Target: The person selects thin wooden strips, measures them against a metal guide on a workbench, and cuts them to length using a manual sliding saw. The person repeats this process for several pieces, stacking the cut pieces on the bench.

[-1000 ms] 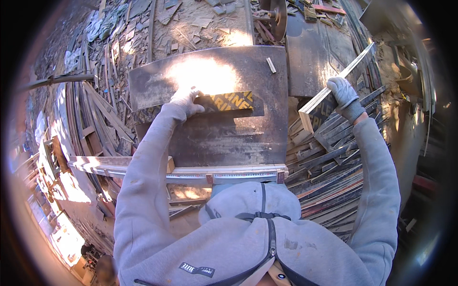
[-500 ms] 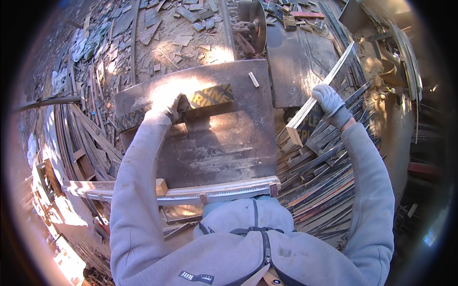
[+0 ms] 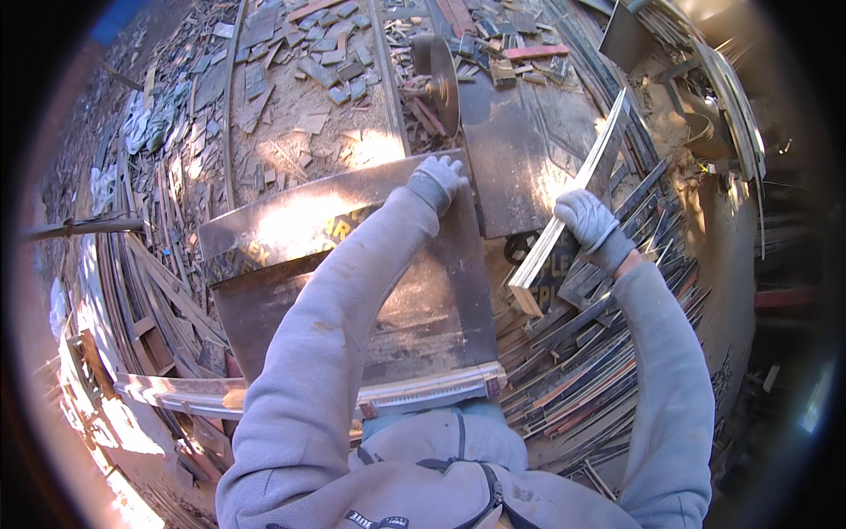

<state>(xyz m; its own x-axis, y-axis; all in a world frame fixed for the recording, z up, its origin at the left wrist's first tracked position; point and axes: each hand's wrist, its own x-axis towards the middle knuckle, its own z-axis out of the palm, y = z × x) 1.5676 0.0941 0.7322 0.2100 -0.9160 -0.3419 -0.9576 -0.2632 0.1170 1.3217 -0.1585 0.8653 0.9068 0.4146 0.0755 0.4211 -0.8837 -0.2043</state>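
Right hand (image 3: pixel 588 225), in pale knit glove, closed around plywood strips (image 3: pixel 539 254); left hand (image 3: pixel 438 181), likewise gloved, with fingers part-bent over the far right corner of a dark worktop (image 3: pixel 432 309).
Strips: long, straight, stacked face to face, with pale layered edges uppermost, dark side face with yellow lettering, held aslant beyond the worktop's right edge, above a spread of loose slats (image 3: pixel 582 388). Under left fingers: hidden, cannot tell whether gripping anything. Worktop: flat sheet, scuffed and dusty, with a dark yellow-lettered board (image 3: pixel 338 227) across its left part, partly behind the left sleeve. Along near edge: pale bar (image 3: pixel 432 388) with measuring scale. Just past far right corner: thin, round, upright brownish disc (image 3: pixel 448 93). Farther off: jumbled flat wood offcuts (image 3: pixel 313 75) on sawdust.
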